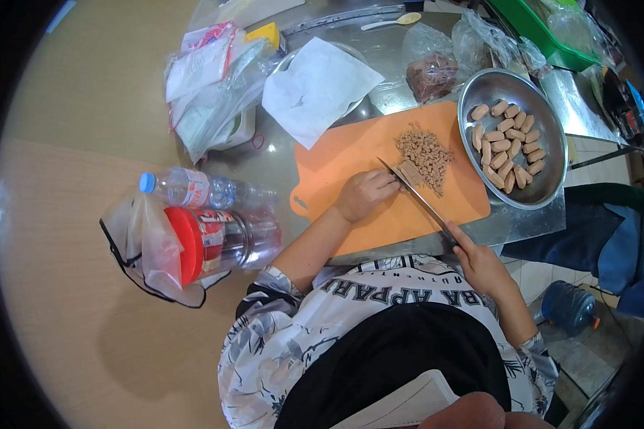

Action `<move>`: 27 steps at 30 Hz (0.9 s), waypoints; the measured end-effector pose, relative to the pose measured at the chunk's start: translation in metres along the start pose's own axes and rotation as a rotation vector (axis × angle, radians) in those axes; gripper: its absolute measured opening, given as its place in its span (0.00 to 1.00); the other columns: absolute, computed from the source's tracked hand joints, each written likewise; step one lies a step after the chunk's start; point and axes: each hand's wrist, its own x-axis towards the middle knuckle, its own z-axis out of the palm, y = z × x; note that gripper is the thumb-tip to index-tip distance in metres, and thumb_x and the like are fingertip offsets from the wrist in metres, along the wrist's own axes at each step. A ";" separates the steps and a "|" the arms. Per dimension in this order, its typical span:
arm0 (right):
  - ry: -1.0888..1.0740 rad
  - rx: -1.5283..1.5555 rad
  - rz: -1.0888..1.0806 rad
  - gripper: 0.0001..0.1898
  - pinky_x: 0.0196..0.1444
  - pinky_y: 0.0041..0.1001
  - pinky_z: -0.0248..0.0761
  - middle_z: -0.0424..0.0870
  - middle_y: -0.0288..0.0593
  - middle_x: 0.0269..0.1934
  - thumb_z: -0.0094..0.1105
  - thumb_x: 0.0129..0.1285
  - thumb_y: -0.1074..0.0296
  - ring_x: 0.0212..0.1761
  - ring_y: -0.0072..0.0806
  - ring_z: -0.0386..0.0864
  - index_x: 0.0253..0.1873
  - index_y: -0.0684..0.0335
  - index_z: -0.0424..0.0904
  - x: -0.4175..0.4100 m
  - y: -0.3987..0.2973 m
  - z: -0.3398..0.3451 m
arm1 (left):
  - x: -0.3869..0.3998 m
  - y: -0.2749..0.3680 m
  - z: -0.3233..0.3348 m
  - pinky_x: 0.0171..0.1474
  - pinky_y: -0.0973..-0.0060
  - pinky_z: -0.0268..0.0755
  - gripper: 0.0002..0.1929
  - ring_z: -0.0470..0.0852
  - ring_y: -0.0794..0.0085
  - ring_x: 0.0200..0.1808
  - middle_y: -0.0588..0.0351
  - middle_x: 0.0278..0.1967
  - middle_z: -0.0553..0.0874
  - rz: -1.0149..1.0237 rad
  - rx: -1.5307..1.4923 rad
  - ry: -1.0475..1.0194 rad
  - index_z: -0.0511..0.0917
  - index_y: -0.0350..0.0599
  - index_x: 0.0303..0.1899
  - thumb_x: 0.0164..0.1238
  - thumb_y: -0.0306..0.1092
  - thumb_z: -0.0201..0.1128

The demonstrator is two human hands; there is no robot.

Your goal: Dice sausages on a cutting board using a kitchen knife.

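Note:
My right hand (478, 263) grips the dark handle of a kitchen knife (416, 195), its blade slanting up and left over an orange cutting board (349, 155). My left hand (369, 194) lies on the board left of the blade, fingers curled; whatever is under the fingertips is mostly hidden. Sliced tan sausage pieces (410, 172) lie against the blade's right side. Beyond them spreads a pile of finely diced sausage (424, 153). A steel bowl (550, 155) at the board's right edge holds several short, whole tan sausages (514, 146).
A white sheet (319, 88) covers a round container behind the board. Left stand a plastic bottle (222, 189), a red-lidded jar (222, 241) and plastic bags (214, 80). Bagged brown food (432, 75), a spoon (392, 21) and a green basket (550, 37) are farther back.

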 end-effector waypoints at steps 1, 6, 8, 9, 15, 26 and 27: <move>-0.006 -0.007 -0.008 0.27 0.42 0.48 0.70 0.79 0.66 0.31 0.42 0.70 0.65 0.37 0.59 0.78 0.72 0.41 0.51 -0.009 0.002 -0.003 | 0.000 -0.001 0.000 0.39 0.73 0.75 0.07 0.80 0.66 0.40 0.58 0.35 0.82 0.000 -0.021 -0.016 0.79 0.43 0.34 0.54 0.29 0.57; -0.082 0.026 0.077 0.27 0.43 0.45 0.70 0.80 0.62 0.33 0.44 0.69 0.65 0.38 0.58 0.78 0.71 0.40 0.54 -0.042 0.012 -0.025 | -0.002 -0.002 -0.003 0.39 0.72 0.76 0.12 0.82 0.64 0.39 0.56 0.39 0.83 -0.020 -0.044 -0.052 0.82 0.43 0.38 0.50 0.27 0.58; -0.108 0.060 0.073 0.27 0.43 0.43 0.70 0.80 0.60 0.32 0.45 0.69 0.65 0.37 0.57 0.78 0.71 0.40 0.55 -0.050 0.022 -0.037 | 0.000 -0.003 -0.006 0.39 0.72 0.76 0.12 0.82 0.64 0.38 0.57 0.39 0.82 -0.023 -0.083 -0.052 0.82 0.46 0.39 0.50 0.26 0.60; -0.135 0.101 0.084 0.27 0.42 0.41 0.70 0.80 0.59 0.32 0.46 0.69 0.65 0.36 0.56 0.79 0.71 0.40 0.56 -0.055 0.026 -0.043 | 0.005 0.000 -0.009 0.39 0.72 0.76 0.12 0.82 0.64 0.38 0.57 0.39 0.82 -0.021 -0.083 -0.047 0.82 0.46 0.39 0.50 0.26 0.60; -0.177 0.112 0.142 0.26 0.39 0.35 0.71 0.79 0.59 0.31 0.47 0.68 0.64 0.30 0.49 0.79 0.70 0.42 0.59 -0.065 0.037 -0.058 | 0.035 0.000 -0.015 0.41 0.68 0.71 0.08 0.79 0.65 0.40 0.61 0.38 0.79 -0.156 0.020 -0.046 0.81 0.51 0.36 0.53 0.35 0.64; -0.235 0.112 0.058 0.26 0.45 0.36 0.71 0.79 0.54 0.49 0.47 0.68 0.65 0.39 0.51 0.80 0.70 0.44 0.59 -0.048 0.028 -0.048 | 0.078 -0.009 -0.012 0.50 0.62 0.66 0.13 0.76 0.65 0.49 0.60 0.39 0.79 -0.268 0.114 -0.592 0.81 0.51 0.33 0.45 0.41 0.72; -0.240 0.123 0.055 0.26 0.47 0.36 0.71 0.79 0.54 0.50 0.47 0.69 0.65 0.42 0.51 0.80 0.70 0.44 0.59 -0.046 0.025 -0.048 | 0.081 -0.009 -0.012 0.50 0.62 0.66 0.13 0.76 0.65 0.49 0.60 0.39 0.79 -0.268 0.114 -0.592 0.81 0.51 0.33 0.45 0.41 0.72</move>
